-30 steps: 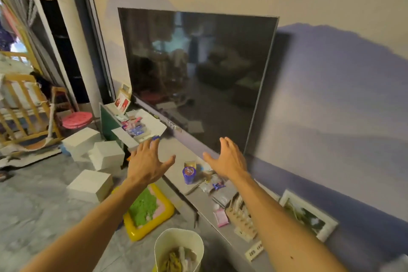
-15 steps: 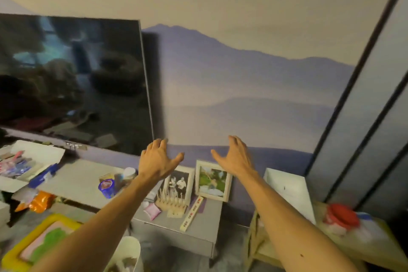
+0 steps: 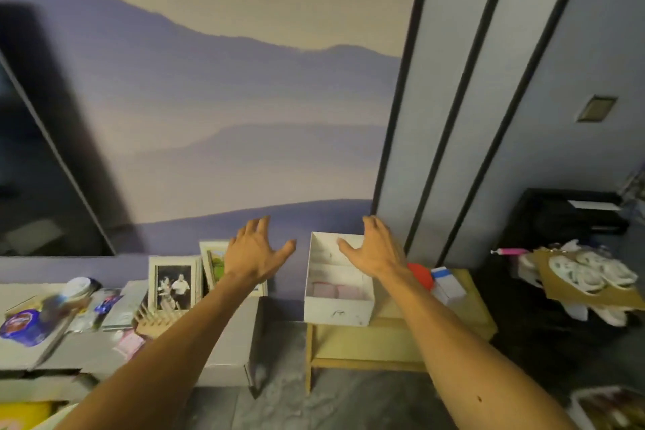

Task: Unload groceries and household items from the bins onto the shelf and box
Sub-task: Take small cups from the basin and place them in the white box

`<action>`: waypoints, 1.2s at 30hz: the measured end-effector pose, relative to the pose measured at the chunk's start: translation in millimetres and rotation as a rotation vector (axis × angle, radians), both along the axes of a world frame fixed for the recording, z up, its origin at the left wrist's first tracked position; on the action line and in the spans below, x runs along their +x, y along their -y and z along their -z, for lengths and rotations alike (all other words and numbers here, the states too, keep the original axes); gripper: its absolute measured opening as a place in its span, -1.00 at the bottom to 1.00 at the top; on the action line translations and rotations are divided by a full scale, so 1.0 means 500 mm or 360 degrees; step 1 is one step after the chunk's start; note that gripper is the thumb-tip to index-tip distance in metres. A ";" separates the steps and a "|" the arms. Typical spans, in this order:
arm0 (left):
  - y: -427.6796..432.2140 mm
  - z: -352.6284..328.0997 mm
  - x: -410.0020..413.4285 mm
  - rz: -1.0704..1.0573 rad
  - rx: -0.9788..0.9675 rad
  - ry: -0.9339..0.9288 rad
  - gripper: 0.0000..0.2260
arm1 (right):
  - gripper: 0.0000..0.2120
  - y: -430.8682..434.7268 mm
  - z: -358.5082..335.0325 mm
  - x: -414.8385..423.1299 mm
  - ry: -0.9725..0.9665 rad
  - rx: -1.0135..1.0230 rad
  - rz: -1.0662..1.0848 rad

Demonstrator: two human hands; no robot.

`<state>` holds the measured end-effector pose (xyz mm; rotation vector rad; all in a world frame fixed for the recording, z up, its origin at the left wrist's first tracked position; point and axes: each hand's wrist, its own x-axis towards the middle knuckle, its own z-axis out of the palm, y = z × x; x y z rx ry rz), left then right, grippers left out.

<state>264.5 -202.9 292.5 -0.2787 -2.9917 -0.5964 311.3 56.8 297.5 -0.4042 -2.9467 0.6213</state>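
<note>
Both my arms reach forward with fingers spread and nothing in them. My left hand (image 3: 256,251) hovers in front of two framed photos (image 3: 173,282) on the grey shelf (image 3: 223,353). My right hand (image 3: 375,250) hangs over the far right corner of an open white box (image 3: 336,311), which stands on a low wooden table (image 3: 387,342). Pink packets lie inside the box. On the shelf's left end lie a blue tub (image 3: 23,326), a white jar (image 3: 78,286) and small packets.
A large dark TV (image 3: 42,185) leans against the wall at left. A red lid (image 3: 420,274) and a white carton (image 3: 446,284) sit on the table behind the box. At right, a black unit (image 3: 562,216) holds white shoes on cardboard (image 3: 590,270). A bin's corner (image 3: 607,408) shows bottom right.
The view has swung right from the TV and the floor boxes to the shelf's end and the wooden table. Both hands stay spread and empty, now over the photos and white box.
</note>
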 end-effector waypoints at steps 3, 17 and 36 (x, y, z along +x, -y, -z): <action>-0.062 0.025 -0.029 0.0078 -0.0023 0.0082 -0.11 | -0.09 -0.043 0.032 -0.023 0.0018 -0.0026 0.0043; -0.253 0.311 -0.255 0.0160 0.0181 0.0818 -0.19 | -0.09 -0.098 0.312 -0.231 0.0511 -0.0192 0.0254; -0.407 0.724 -0.354 -0.0032 -0.0226 0.1275 -0.27 | -0.19 -0.124 0.745 -0.399 0.1131 -0.0363 0.0539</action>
